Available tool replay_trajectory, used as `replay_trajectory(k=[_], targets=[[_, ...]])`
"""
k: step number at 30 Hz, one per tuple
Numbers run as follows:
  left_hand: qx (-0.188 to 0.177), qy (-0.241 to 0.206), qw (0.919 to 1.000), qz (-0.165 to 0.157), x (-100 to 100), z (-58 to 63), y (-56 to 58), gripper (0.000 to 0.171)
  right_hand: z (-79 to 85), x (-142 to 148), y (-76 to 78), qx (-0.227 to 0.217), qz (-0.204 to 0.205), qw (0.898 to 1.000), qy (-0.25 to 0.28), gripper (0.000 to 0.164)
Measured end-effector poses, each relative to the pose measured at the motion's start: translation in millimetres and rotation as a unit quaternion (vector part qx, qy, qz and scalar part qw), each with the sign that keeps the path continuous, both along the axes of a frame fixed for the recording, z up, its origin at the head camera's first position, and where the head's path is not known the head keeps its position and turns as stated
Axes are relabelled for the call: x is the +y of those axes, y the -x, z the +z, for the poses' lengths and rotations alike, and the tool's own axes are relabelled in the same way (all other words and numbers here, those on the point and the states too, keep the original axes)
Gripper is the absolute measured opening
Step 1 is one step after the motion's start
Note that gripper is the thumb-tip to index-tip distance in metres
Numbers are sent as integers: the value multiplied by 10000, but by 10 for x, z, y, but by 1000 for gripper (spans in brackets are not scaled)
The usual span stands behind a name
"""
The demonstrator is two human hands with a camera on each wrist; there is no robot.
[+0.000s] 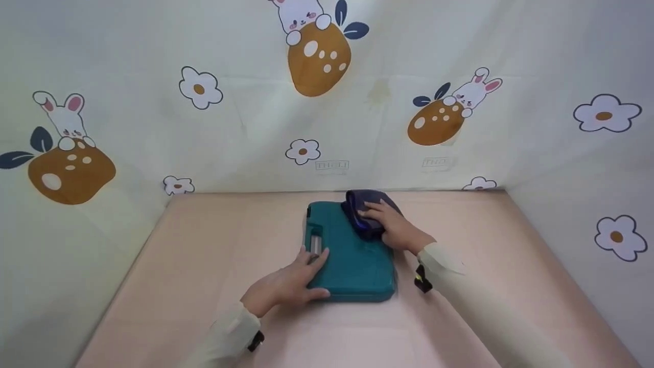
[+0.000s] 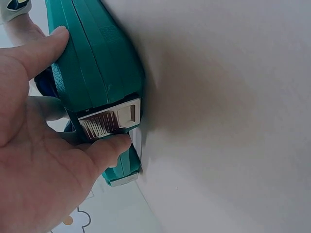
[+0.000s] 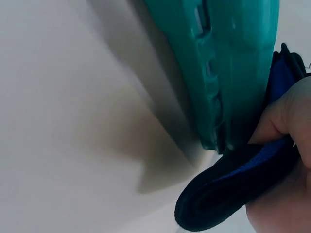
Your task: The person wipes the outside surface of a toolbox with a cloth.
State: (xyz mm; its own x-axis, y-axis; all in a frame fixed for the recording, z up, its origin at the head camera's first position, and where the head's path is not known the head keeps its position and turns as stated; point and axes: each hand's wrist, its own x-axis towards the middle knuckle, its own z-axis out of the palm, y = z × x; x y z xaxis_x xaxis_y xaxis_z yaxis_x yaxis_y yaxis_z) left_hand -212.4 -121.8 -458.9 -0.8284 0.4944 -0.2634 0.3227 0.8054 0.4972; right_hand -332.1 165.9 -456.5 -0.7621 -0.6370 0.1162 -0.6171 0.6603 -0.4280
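Note:
A green plastic carrying case (image 1: 357, 271) with a handle opening lies on the table. My left hand (image 1: 288, 286) grips its left side near the handle, thumb at the near corner. In the left wrist view, those fingers sit beside a metal latch (image 2: 111, 119) on the case's edge. My right hand (image 1: 401, 227) holds a folded dark blue cloth (image 1: 370, 197) against the case's far right corner. The right wrist view shows the folded cloth (image 3: 209, 204) in that hand's grip, beside the green case (image 3: 243, 73).
The table (image 1: 214, 245) has a pale pinkish-beige surface. Pale cloth walls (image 1: 245, 117) printed with rabbits, fruit and flowers stand at the back and both sides, with the back wall close behind the case and cloth.

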Motion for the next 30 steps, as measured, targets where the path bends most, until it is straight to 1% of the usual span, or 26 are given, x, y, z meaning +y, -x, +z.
replay_trajectory(k=[3,5,10,14,20,27,30], targets=[[-16,-19,10000,6,1,-1,-2,92,15,-32,-63,33,-100,9999,-52,77],[50,-34,10000,-74,-3,0,-2,91,24,-69,-107,73,-175,9998,-88,75],[212,-20,9994,-258,-18,9,0,89,31,-195,-225,386,-258,9989,-7,71],[187,6,9996,-228,-17,17,-4,90,-5,-295,-316,617,-448,9971,21,69],[205,-20,9996,-206,-23,8,-5,90,-11,-448,-412,521,-826,9949,-232,68],[207,-108,9997,-123,-41,-12,-7,91,-13,-524,-442,574,-878,9939,-340,68],[174,-168,9997,68,-46,-32,-26,91,-7,-531,-442,563,-873,9939,-370,68]])
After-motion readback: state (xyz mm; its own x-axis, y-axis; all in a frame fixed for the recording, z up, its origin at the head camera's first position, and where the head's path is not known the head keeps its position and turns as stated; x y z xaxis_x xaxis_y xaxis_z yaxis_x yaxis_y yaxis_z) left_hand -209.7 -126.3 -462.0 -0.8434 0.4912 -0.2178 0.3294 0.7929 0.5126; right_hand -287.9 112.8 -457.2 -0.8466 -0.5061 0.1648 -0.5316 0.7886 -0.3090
